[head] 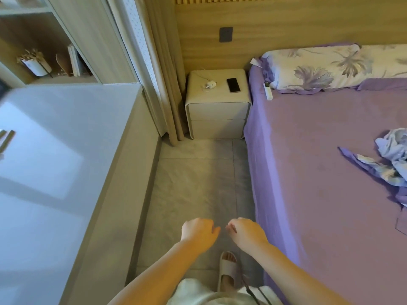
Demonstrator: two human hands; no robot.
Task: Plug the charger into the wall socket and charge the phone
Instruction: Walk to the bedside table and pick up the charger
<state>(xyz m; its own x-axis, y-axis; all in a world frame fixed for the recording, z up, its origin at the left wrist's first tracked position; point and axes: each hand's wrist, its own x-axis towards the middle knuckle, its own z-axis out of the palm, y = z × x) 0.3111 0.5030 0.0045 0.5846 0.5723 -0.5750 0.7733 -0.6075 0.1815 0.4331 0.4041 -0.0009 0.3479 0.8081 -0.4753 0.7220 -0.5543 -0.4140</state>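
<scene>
A white charger point(210, 85) with its thin white cable lies on the left part of a white nightstand point(218, 106). A black phone point(233, 85) lies flat to its right. A dark grey wall socket point(226, 34) is set in the wooden panel above the nightstand. My left hand point(199, 233) and my right hand point(247, 233) hang low over the floor, far in front of the nightstand. Both have loosely curled fingers and hold nothing.
A bed point(330, 161) with a purple sheet and a floral pillow point(326, 67) fills the right side. A white remote point(267, 90) lies by the pillow, crumpled cloth point(392, 159) further right. A white counter point(55, 161) runs along the left. Beige curtains point(163, 73) hang beside the nightstand. A tiled aisle point(198, 183) leads forward.
</scene>
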